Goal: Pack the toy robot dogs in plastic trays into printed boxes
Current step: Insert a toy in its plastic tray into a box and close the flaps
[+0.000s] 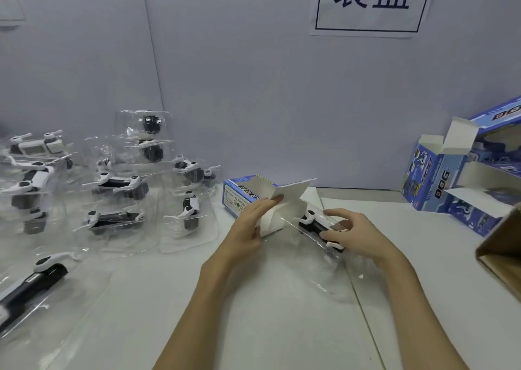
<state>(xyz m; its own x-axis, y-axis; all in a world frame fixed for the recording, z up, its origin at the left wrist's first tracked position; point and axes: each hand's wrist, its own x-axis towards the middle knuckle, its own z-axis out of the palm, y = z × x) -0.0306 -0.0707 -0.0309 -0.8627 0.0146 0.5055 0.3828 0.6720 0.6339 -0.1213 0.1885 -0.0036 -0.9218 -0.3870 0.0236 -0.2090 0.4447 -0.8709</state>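
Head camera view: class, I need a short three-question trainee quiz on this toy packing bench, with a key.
1. True or false: the left hand holds the open printed box by its flap.
2. What does the right hand hold? A) tape B) a toy dog in its clear tray C) scissors
3. Fill in: the waiting trayed toy dogs lie on the person's ____ side.

Key: 1 true; 2 B; 3 left.

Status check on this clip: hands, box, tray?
Left hand holds box flap open. Right hand grips tray with dog, at box mouth, not yet in. Nothing blocking.
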